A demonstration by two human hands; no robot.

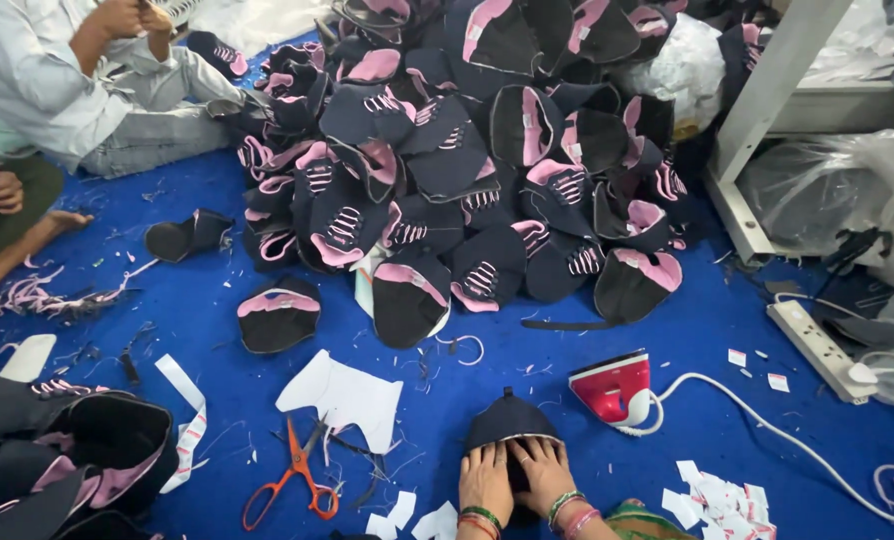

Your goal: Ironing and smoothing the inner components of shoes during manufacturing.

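Dark navy fabric shoe upper [512,418] with a pale edge, lying flat on the blue floor mat [667,340] at near centre, pressed down under both hands. Left hand [486,482] and right hand [547,475] side by side on its near end, fingers [482,458] spread flat and unclenched, palms down, gripping nothing, only pinning and smoothing the cloth. Judged as a flattening or shaping step on one upper, not yet finished. Next move likely calling for a firm hold with one hand while the other frees itself, taking care around the hot tool.

Just right of the upper, a red and white electric iron [615,388], white cord trailing right to a white power strip [817,350]. To the left, orange-handled scissors [292,475] and white paper patterns [347,395]. Farther off, a big heap of navy and pink uppers [467,160]. At far left, another person's sleeve [27,70], seated.
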